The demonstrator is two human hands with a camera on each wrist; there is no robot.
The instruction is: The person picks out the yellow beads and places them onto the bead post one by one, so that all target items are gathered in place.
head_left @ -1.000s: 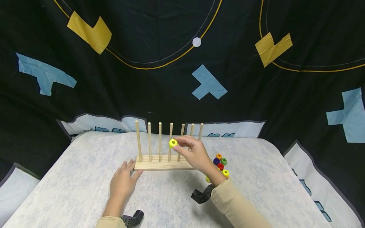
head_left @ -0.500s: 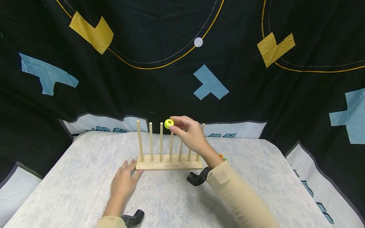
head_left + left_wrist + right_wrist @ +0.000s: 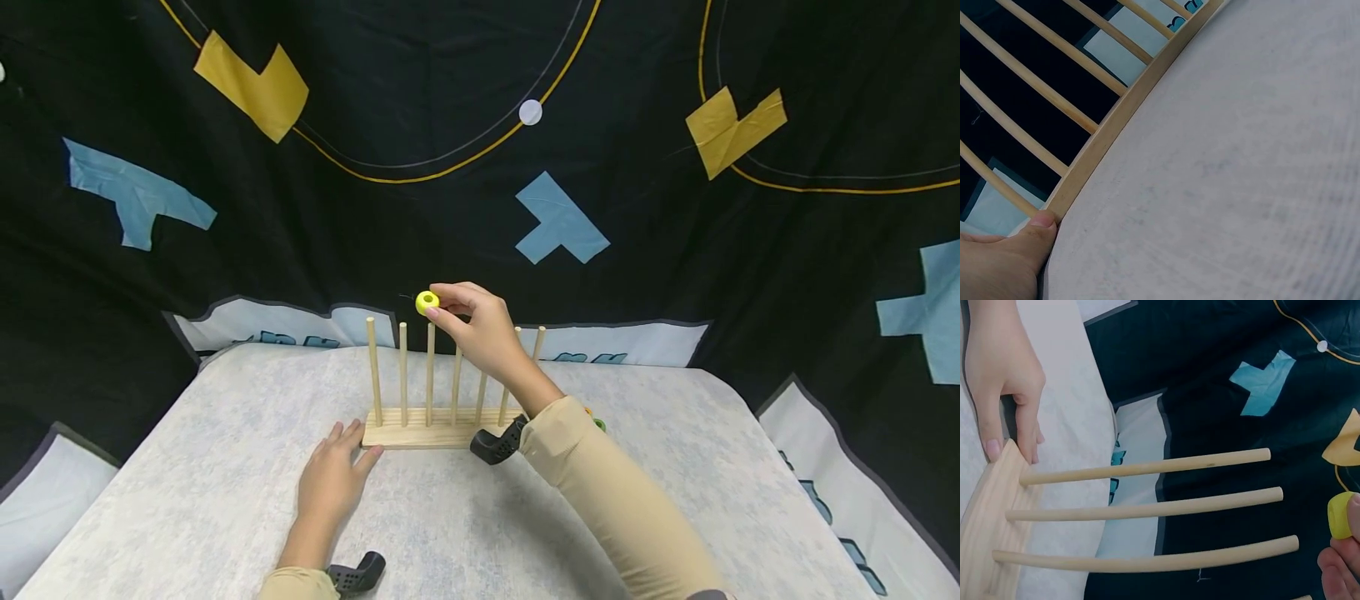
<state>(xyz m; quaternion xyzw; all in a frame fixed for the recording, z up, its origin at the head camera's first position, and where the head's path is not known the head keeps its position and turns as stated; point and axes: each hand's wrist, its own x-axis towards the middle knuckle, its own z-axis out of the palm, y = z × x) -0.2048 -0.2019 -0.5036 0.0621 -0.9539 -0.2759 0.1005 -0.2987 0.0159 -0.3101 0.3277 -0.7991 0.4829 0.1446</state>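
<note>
A wooden rack (image 3: 420, 437) with a row of several upright pegs stands on the table. My left hand (image 3: 330, 479) grips the left end of its base; in the left wrist view the thumb (image 3: 1038, 222) presses the front edge. Between thumb and fingertips, my right hand (image 3: 476, 329) pinches a yellow bead (image 3: 427, 302), its hole visible. In the head view the bead appears just above the tip of the third peg from the left. The right wrist view shows the yellow bead (image 3: 1340, 515) apart from the peg tips. The right hand and forearm hide some right-hand pegs partly.
Behind the right forearm, a green bead (image 3: 599, 424) and a bit of an orange one peek out on the table. The pale cloth-covered table (image 3: 225, 467) ends at a dark patterned curtain (image 3: 420, 242).
My right hand has lifted the yellow bead and carried it leftward, from in front of the pegs to above peg-tip height. My left hand stays at the rack's end.
</note>
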